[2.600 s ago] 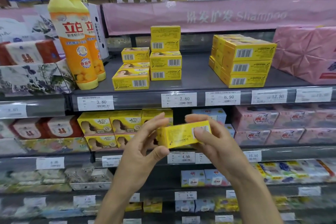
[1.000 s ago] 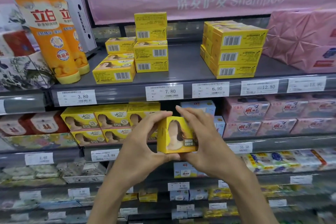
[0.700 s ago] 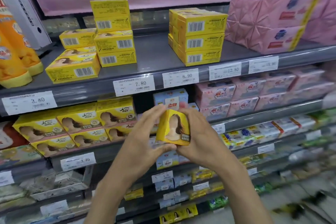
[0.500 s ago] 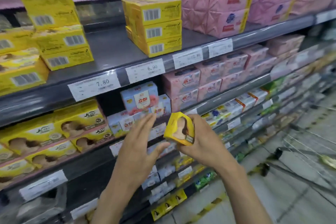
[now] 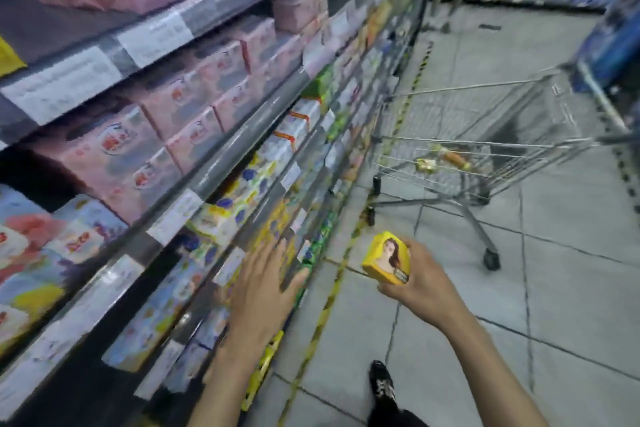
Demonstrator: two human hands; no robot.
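Grips in right hand [image 5: 421,283], fingers curled round it, a small boxy yellow cardboard carton [image 5: 385,258], glossy, with a printed portrait, above grey floor tiles [image 5: 571,288]. Spreads left hand [image 5: 263,284] flat, fingers straight, holding nothing, near the blurred metal shelf edge [image 5: 221,163]. Ahead, well apart: wire-mesh steel shopping cart [image 5: 485,144].

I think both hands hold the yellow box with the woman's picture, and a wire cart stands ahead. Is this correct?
Not quite. In the head view only the right hand holds the yellow box; the left hand is open, apart from it. The wire cart does stand ahead.
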